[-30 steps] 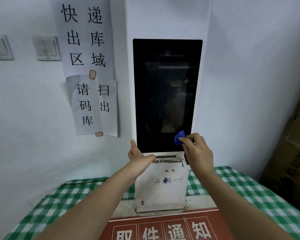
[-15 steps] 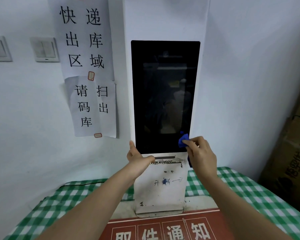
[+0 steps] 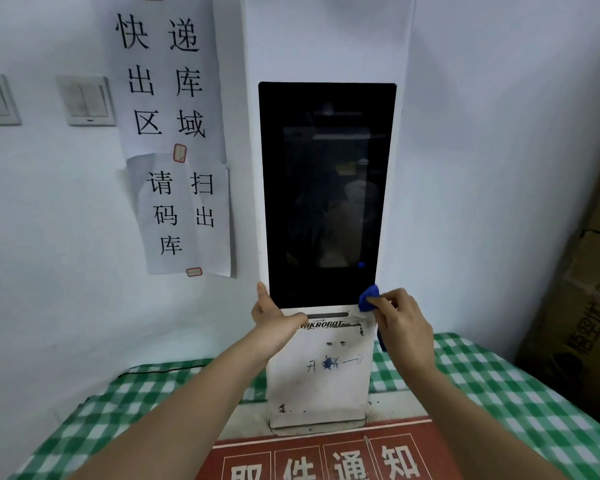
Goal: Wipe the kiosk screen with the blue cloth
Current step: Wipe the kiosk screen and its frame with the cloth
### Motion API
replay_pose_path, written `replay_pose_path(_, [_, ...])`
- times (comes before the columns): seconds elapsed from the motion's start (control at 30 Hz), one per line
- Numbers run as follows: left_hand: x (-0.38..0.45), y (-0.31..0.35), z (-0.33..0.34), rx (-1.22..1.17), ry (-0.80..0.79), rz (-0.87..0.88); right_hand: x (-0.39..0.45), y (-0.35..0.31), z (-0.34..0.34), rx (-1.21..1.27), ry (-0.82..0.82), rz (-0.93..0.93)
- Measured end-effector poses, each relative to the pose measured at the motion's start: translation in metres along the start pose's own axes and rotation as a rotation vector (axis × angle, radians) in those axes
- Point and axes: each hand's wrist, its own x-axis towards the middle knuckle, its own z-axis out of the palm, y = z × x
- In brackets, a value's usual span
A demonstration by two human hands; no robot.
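**Cloth at the lower right corner of the screen**

At the centre of the frame stands a white kiosk [image 3: 326, 39] with a tall black screen [image 3: 326, 188], dark and faintly reflective. The right hand [image 3: 400, 323], lower right of centre, pinches a small blue cloth [image 3: 368, 298] between thumb and fingertips and holds it against the screen's lower right corner, where the glass meets the white frame; a strip of the cloth hangs down below the hand beside the kiosk's right edge. The left hand [image 3: 274, 315] grips the kiosk's left edge just below the screen, with the thumb laid across the front panel by the printed brand name and a finger pointing up along the side. The kiosk rests on a table under a green checked cloth [image 3: 499, 393]. A red notice sign [image 3: 326, 459] lies at the bottom centre. Paper signs [image 3: 174, 133] with large black characters hang at the upper left, beside two wall switches [image 3: 84, 100]. A cardboard box [image 3: 579, 323] stands at the right edge.
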Motion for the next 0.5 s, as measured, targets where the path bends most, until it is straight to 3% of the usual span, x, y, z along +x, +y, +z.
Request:
replay_pose_path(0.17, [0.001,0.000,-0.003,0.018,-0.004,-0.013,0.009,0.003,-0.007,-0.034,-0.022,-0.058])
replay_pose_path(0.33, [-0.003,0.001,-0.004,0.021,-0.006,0.001,0.024,-0.005,-0.014,0.059,0.064,0.081])
replay_pose_path(0.5, [-0.002,-0.001,-0.005,0.031,-0.012,0.016,-0.010,0.002,0.009,0.015,-0.023,0.043])
